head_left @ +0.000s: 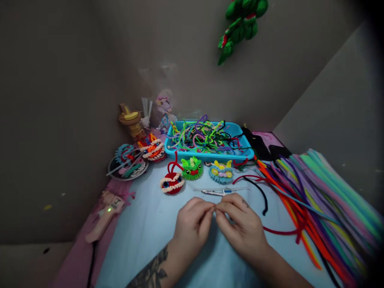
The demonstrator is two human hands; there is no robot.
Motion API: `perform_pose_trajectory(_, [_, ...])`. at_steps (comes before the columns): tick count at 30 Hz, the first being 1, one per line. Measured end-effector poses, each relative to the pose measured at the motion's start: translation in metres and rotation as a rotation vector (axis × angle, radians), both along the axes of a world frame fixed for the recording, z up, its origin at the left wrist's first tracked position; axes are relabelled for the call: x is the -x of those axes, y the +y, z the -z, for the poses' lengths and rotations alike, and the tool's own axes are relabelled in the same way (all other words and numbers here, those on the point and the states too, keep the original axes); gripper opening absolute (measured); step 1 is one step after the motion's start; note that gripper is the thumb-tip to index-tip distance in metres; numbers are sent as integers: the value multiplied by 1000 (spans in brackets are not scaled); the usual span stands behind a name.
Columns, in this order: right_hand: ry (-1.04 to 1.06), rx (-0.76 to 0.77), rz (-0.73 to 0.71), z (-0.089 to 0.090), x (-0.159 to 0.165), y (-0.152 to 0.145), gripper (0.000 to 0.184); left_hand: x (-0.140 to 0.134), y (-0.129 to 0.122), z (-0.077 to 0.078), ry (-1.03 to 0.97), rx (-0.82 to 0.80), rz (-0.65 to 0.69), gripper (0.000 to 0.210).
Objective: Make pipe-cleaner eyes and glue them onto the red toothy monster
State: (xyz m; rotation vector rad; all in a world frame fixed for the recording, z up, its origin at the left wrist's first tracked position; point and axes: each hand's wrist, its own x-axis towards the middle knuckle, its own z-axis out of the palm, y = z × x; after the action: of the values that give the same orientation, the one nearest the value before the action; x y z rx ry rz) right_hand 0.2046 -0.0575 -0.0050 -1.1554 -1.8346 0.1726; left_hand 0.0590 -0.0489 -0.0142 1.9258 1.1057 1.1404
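My left hand and my right hand meet above the blue table surface, thumbs and forefingers pinched together. Whatever lies between the fingertips is too small or hidden to make out. Just beyond the fingers lie scissors, partly covered by my right hand. Past them sit a red pipe-cleaner head with cream trim, a green one and a light blue one with yellow parts. To the right of my right hand a black pipe cleaner and a red pipe cleaner lie on the table.
A blue tray of tangled pipe-cleaner pieces stands at the back. Bundled pipe cleaners cover the right side. On the left are a glue gun with a lit green light, a round dish, an orange head and a lidded cup.
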Motion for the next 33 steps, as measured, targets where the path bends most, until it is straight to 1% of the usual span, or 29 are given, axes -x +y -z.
perform_pose_trajectory(4, [36,-20,66,-1,2,-5,16,4,-5,-4,58,-76,13,20])
perform_pose_trajectory(9, [56,56,92,1,-12,-4,11,8,-22,-8,74,-100,-79,18])
perform_pose_trajectory(11, [33,63,116,2,-25,-2,11,18,-32,-6,95,-95,-90,17])
perform_pose_trajectory(13, [28,46,182,3,-40,0,11,39,-39,-4,159,-116,-104,16])
perform_pose_trajectory(15, [-9,27,260,5,-59,0,13,75,-44,-5,243,-176,-220,15])
perform_pose_trajectory(16, [-27,13,285,7,-70,0,15,96,-45,-6,291,-179,-340,14])
perform_pose_trajectory(17, [-56,28,282,9,-80,-1,16,119,-45,-8,349,-161,-495,15])
perform_pose_trajectory(19, [-84,76,275,15,-98,-4,19,163,-45,-12,485,-115,-749,18])
perform_pose_trajectory(20, [-101,97,244,19,-104,-5,24,182,-46,-13,568,-65,-835,23])
perform_pose_trajectory(21, [-122,127,193,22,-109,-6,30,197,-46,-13,663,-23,-864,28])
perform_pose_trajectory(22, [-128,147,192,25,-111,-7,30,210,-46,-11,750,17,-879,32])
perform_pose_trajectory(23, [-121,141,240,28,-111,-7,26,218,-47,-7,827,44,-892,35])
perform_pose_trajectory(24, [-118,136,287,29,-110,-7,21,223,-47,-2,887,60,-869,37])
perform_pose_trajectory(26, [-128,102,349,32,-106,-7,19,226,-48,9,948,61,-843,38])
perform_pose_trajectory(30, [-196,75,288,34,-104,-4,22,223,-47,30,961,80,-753,37])
perform_pose_trajectory(31, [-212,84,266,35,-105,-3,23,223,-46,34,965,91,-722,37])
perform_pose_trajectory(33, [-242,121,224,37,-107,-2,28,226,-44,40,987,95,-706,36])
